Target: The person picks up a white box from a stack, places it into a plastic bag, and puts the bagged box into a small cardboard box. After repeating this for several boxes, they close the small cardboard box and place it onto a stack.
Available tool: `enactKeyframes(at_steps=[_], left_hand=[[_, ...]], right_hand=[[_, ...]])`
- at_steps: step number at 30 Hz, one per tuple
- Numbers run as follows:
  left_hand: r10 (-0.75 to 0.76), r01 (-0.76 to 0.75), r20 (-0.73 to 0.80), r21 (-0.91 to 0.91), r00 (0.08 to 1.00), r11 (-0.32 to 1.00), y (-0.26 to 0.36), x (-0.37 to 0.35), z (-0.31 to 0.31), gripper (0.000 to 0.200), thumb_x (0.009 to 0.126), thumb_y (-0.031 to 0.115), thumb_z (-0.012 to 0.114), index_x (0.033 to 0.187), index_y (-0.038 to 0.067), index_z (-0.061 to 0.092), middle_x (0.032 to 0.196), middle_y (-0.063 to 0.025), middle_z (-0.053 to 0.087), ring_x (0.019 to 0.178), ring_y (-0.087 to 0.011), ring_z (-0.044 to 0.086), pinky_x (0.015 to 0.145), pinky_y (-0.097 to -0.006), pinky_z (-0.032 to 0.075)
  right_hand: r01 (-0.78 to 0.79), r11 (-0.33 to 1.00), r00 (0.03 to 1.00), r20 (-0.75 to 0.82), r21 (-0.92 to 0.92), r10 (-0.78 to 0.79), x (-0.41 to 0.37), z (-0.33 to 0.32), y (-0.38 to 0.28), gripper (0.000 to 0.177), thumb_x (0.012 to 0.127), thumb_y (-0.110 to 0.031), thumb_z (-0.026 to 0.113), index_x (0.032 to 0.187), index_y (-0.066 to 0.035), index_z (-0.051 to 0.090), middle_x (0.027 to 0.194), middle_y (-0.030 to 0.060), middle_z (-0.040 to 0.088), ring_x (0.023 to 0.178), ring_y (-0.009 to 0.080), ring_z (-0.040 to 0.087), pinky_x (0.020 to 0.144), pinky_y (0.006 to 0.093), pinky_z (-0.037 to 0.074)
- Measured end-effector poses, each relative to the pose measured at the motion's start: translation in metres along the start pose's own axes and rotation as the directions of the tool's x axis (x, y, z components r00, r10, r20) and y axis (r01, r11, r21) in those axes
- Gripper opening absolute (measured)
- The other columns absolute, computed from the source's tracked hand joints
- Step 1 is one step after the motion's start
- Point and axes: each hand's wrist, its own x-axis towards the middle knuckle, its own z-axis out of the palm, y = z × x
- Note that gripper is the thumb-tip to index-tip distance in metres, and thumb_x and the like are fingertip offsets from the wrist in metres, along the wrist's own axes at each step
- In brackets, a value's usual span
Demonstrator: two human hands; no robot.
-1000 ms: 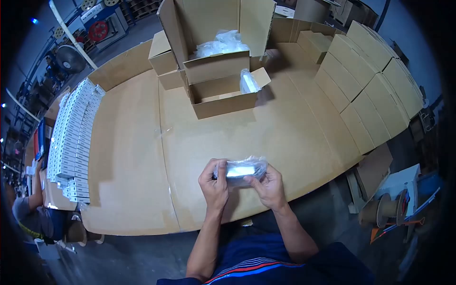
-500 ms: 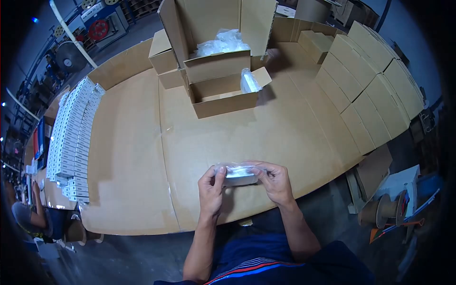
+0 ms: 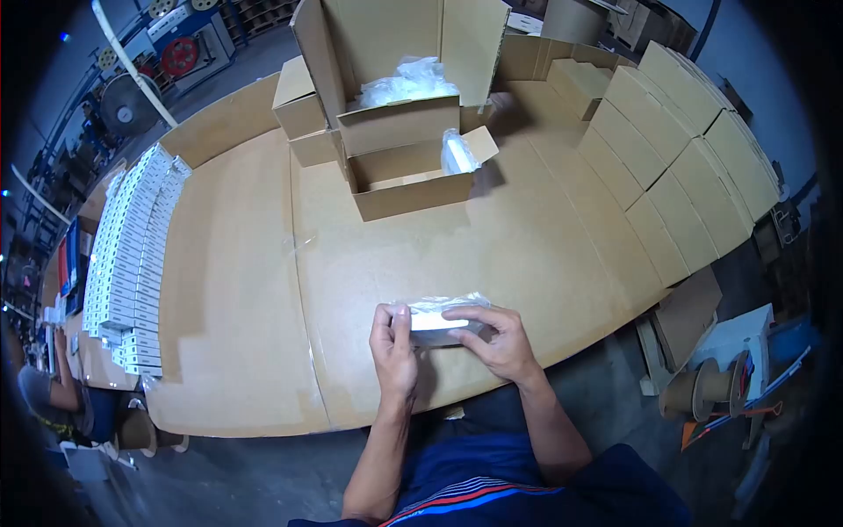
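Close to the table's near edge, a small white box in a clear plastic bag (image 3: 437, 323) is held level between both hands. My left hand (image 3: 394, 353) grips its left end, thumb on the near side. At the other end, my right hand (image 3: 499, 342) closes on the wrapped box, index finger along the top and thumb on the near face. Loose film stands up behind the box. Farther off is an open brown carton (image 3: 413, 207), with another bagged white box (image 3: 457, 155) leaning at its right end.
A larger open carton (image 3: 386, 35) behind holds crumpled clear bags (image 3: 409, 83). Stacked white boxes (image 3: 127, 263) line the table's left side; closed brown cartons (image 3: 672, 158) are piled on the right. Another person (image 3: 57, 391) is at the far left. Cable spools (image 3: 702, 386) stand at right.
My right index finger has stretched across the top of the wrapped box and its thumb has shifted left. The film has lifted behind the box. The view has shifted slightly.
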Motion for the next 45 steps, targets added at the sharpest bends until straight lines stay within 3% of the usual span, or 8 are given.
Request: enactKeyframes(at_steps=[7,11,15,19,25,29,34,45], left_hand=[[-0.038,0.038,-0.067,-0.002,0.997,0.999,0.012,0.0,0.002,0.027,0.111,0.028,0.048,0.127,0.007,0.055,0.084,0.001,0.057,0.07,-0.0041,0.046,0.061,-0.021,0.038],[0.082,-0.163,0.294,0.264,0.952,0.951,0.03,0.0,-0.012,0.045,0.104,0.008,0.06,0.147,0.004,0.048,0.106,-0.0081,0.065,0.093,-0.0111,0.062,0.078,-0.0273,0.053],[0.021,-0.141,0.383,0.286,0.923,0.948,0.033,0.006,-0.018,0.031,0.094,0.001,0.074,0.123,-0.003,0.066,0.11,-0.0082,0.069,0.102,-0.0137,0.064,0.088,-0.0281,0.051],[-0.008,-0.137,0.355,0.38,0.935,0.915,0.028,0.018,-0.022,0.024,0.092,0.005,0.077,0.114,-0.003,0.069,0.113,-0.0097,0.069,0.101,-0.0154,0.067,0.084,-0.0277,0.056],[0.055,-0.184,0.328,0.378,0.943,0.907,0.038,0.057,-0.017,0.049,0.096,0.011,0.073,0.14,0.003,0.053,0.136,-0.012,0.056,0.123,-0.0211,0.057,0.098,-0.032,0.051],[0.393,-0.44,0.295,0.825,0.871,0.354,0.054,0.115,-0.02,0.064,0.099,0.02,0.068,0.156,0.015,0.04,0.149,-0.0257,0.043,0.132,-0.0406,0.052,0.108,-0.0464,0.048],[0.332,-0.377,0.305,0.908,0.892,0.18,0.041,0.161,-0.02,0.069,0.098,0.027,0.068,0.16,0.021,0.037,0.145,-0.0288,0.046,0.126,-0.0469,0.056,0.105,-0.0512,0.049],[0.376,-0.368,0.31,0.926,0.873,0.09,0.02,0.172,-0.014,0.083,0.092,0.03,0.075,0.16,0.008,0.032,0.131,-0.028,0.058,0.109,-0.0444,0.064,0.088,-0.0505,0.057]], right_hand=[[-0.119,0.993,0.993,0.015,0.002,0.119,0.002,-0.007,-0.005,0.033,0.085,-0.004,0.08,0.117,-0.002,0.074,0.116,0.0149,0.076,0.106,0.0231,0.073,0.094,0.0328,0.056],[-0.032,0.997,0.999,-0.025,-0.077,0.031,0.004,-0.008,-0.003,0.031,0.082,0.0,0.08,0.113,0.0,0.075,0.116,0.0131,0.075,0.117,0.0241,0.068,0.098,0.0332,0.054],[0.177,0.936,0.978,-0.055,-0.305,-0.203,0.011,-0.013,-0.007,0.031,0.081,-0.001,0.081,0.111,-0.003,0.075,0.113,0.0124,0.074,0.116,0.0279,0.066,0.092,0.0349,0.055],[0.148,0.944,0.987,0.101,-0.295,-0.124,0.02,-0.024,-0.024,0.031,0.082,-0.003,0.079,0.111,-0.002,0.072,0.106,0.0137,0.071,0.097,0.0307,0.067,0.083,0.0385,0.055],[0.288,0.88,0.95,0.228,-0.377,-0.214,0.063,-0.052,-0.03,0.021,0.084,-0.001,0.074,0.104,0.0,0.065,0.097,0.0159,0.065,0.085,0.034,0.065,0.077,0.0425,0.053],[0.181,0.875,0.954,-0.136,-0.449,-0.267,0.115,-0.06,-0.028,0.021,0.086,0.001,0.072,0.104,0.0,0.062,0.097,0.0175,0.064,0.087,0.0367,0.065,0.077,0.0438,0.053],[0.206,0.788,0.795,-0.37,-0.581,-0.48,0.184,-0.044,-0.003,0.027,0.087,0.003,0.069,0.112,-0.001,0.059,0.1,0.0199,0.063,0.09,0.0413,0.065,0.077,0.0477,0.052],[-0.038,0.604,0.909,-0.279,-0.796,-0.31,0.22,-0.034,0.033,0.027,0.086,-0.004,0.073,0.111,-0.002,0.063,0.097,0.0217,0.066,0.091,0.0431,0.064,0.08,0.0527,0.051]])
